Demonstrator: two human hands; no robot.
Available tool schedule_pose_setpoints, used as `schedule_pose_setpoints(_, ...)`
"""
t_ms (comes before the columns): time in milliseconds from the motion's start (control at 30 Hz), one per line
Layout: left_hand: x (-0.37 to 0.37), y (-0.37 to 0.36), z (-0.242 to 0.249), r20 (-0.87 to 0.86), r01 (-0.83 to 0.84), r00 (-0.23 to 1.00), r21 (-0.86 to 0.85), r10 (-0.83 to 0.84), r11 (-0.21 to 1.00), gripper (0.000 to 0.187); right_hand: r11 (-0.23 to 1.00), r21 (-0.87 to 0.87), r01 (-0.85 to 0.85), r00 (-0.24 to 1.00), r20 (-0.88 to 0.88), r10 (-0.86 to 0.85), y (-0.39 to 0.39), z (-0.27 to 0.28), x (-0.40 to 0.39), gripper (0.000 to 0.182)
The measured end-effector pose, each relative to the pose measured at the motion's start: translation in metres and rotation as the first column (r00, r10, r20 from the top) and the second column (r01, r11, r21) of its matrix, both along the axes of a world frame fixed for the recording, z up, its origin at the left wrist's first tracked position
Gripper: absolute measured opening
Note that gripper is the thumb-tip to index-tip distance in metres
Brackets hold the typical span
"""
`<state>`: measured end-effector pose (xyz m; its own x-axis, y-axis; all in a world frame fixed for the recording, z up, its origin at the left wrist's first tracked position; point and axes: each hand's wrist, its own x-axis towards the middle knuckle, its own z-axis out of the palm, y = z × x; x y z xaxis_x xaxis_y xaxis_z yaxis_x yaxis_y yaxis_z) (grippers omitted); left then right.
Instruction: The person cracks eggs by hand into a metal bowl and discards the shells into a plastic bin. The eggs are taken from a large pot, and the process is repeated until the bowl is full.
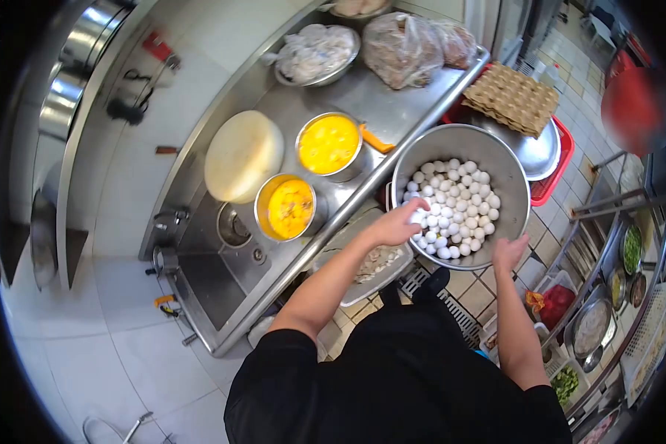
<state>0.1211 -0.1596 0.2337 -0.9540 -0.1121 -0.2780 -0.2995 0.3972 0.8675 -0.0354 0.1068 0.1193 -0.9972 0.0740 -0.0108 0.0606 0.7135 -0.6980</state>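
Note:
A large steel pot [505, 152] stands in front of me, its lower part filled with many white eggs [462, 211]. My left hand [399, 224] reaches over the pot's near left rim, thumb and fingers apart, close to the eggs along that side. Whether its fingertips touch an egg is hard to see. My right hand [509, 254] is closed on the pot's rim at the near right. Left of the pot, on the steel counter, two steel containers hold cracked eggs: a farther one [328, 145] and a nearer one [288, 209].
A round cutting board [244, 157] leans by the sink [222, 288]. Bagged food [403, 48] and a bowl [318, 55] sit farther back. Egg trays [512, 98] rest over a red basket [564, 159]. Below is a grey tub [381, 263]; shelves with food stand right.

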Motion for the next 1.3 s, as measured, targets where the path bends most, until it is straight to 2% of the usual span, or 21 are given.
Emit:
schedule_pose_setpoints(33,0.028,-0.018,0.001,-0.173,-0.011,0.985,-0.091,-0.005,0.996,0.041,1.000,0.016,-0.002,1.000,-0.024,0.003,0.003,-0.008,-0.004,0.058)
schedule_pose_setpoints(67,0.058,-0.035,0.011,-0.216,-0.103,0.974,-0.123,0.075,0.987,0.033,0.999,0.034,-0.002,0.999,-0.047,0.004,0.004,-0.014,-0.005,0.059)
schedule_pose_setpoints(100,0.087,-0.050,0.030,-0.258,-0.214,0.954,-0.231,0.152,0.949,0.028,0.999,0.033,-0.018,0.999,-0.050,0.019,0.004,-0.013,-0.005,0.059)
schedule_pose_setpoints(133,0.115,-0.060,0.044,-0.302,-0.367,0.914,-0.323,0.273,0.872,0.026,0.999,0.052,-0.004,1.000,-0.030,0.006,0.004,-0.009,-0.006,0.060)
schedule_pose_setpoints(167,0.141,-0.076,0.047,-0.407,-0.451,0.873,-0.470,0.267,0.759,0.025,0.997,0.073,0.010,1.000,-0.010,-0.009,0.003,-0.005,-0.007,0.061)
schedule_pose_setpoints(200,0.162,-0.078,0.059,-0.414,-0.569,0.821,-0.521,0.394,0.637,0.022,0.995,0.099,-0.010,1.000,-0.019,0.012,0.003,-0.001,-0.008,0.062)
schedule_pose_setpoints(233,0.179,-0.082,0.059,-0.415,-0.576,0.816,-0.518,0.403,0.633,0.022,0.995,0.102,-0.020,1.000,-0.021,0.022,0.001,0.002,-0.007,0.062)
schedule_pose_setpoints(300,0.209,-0.089,0.046,-0.433,-0.708,0.686,-0.582,0.585,0.400,0.018,0.997,0.063,0.033,0.999,-0.013,-0.032,-0.004,0.015,-0.003,0.059)
schedule_pose_setpoints(333,0.226,-0.096,0.018,-0.445,-0.688,0.702,-0.626,0.556,0.368,0.017,0.996,0.088,0.033,0.999,-0.031,-0.030,-0.001,0.003,-0.008,0.062)
schedule_pose_setpoints(433,0.242,-0.096,-0.012,-0.451,-0.655,0.730,-0.675,0.513,0.339,0.016,0.984,0.177,0.027,0.998,-0.052,-0.018,0.001,-0.002,-0.012,0.063)
schedule_pose_setpoints(467,0.239,-0.096,-0.004,-0.540,-0.730,0.672,-0.596,0.506,0.334,0.015,0.984,0.176,0.036,0.998,-0.064,-0.025,-0.002,0.000,-0.015,0.063)
schedule_pose_setpoints(500,0.236,-0.093,0.008,-0.537,-0.733,0.669,-0.590,0.514,0.339,0.015,0.983,0.179,0.026,0.999,-0.044,-0.018,-0.003,0.009,-0.010,0.061)
schedule_pose_setpoints(567,0.223,-0.099,0.031,-0.733,-0.850,0.516,-0.376,0.443,0.369,0.013,0.983,0.184,0.005,1.000,-0.023,-0.001,0.000,0.011,-0.004,0.059)
schedule_pose_setpoints(633,0.217,-0.110,0.031,-0.722,-0.862,0.493,-0.328,0.486,0.387,0.013,0.986,0.168,0.022,0.999,-0.037,-0.016,-0.002,0.006,-0.011,0.057)
schedule_pose_setpoints(700,0.213,-0.127,0.015,-0.668,-0.798,0.583,-0.365,0.462,0.479,0.016,0.984,0.179,0.020,1.000,-0.007,-0.019,-0.003,0.009,-0.012,0.057)
schedule_pose_setpoints(967,0.198,-0.165,0.005,-0.552,-0.639,0.754,-0.494,0.356,0.589,0.031,0.974,0.225,0.026,1.000,-0.013,-0.024,0.003,-0.001,-0.015,0.059)
schedule_pose_setpoints(1033,0.198,-0.170,0.019,-0.393,-0.527,0.850,-0.615,0.351,0.587,0.038,0.977,0.212,0.032,1.000,-0.004,-0.031,0.003,-0.006,-0.019,0.061)
schedule_pose_setpoints(1133,0.194,-0.171,0.075,-0.324,-0.451,0.892,-0.701,0.316,0.553,0.042,0.982,0.188,0.007,0.997,0.075,-0.022,-0.002,0.014,-0.012,0.061)
schedule_pose_setpoints(1167,0.193,-0.168,0.090,-0.319,-0.445,0.895,-0.704,0.313,0.553,0.042,0.982,0.187,0.009,0.996,0.081,-0.025,-0.001,0.009,-0.013,0.061)
schedule_pose_setpoints(1233,0.191,-0.162,0.109,-0.468,-0.558,0.830,-0.694,0.305,0.455,0.042,0.980,0.191,0.053,0.999,0.003,-0.054,0.001,-0.003,-0.016,0.060)
schedule_pose_setpoints(1300,0.189,-0.161,0.090,-0.490,-0.584,0.811,-0.698,0.318,0.414,0.042,0.984,0.170,0.048,0.999,-0.008,-0.047,0.004,-0.009,-0.017,0.060)
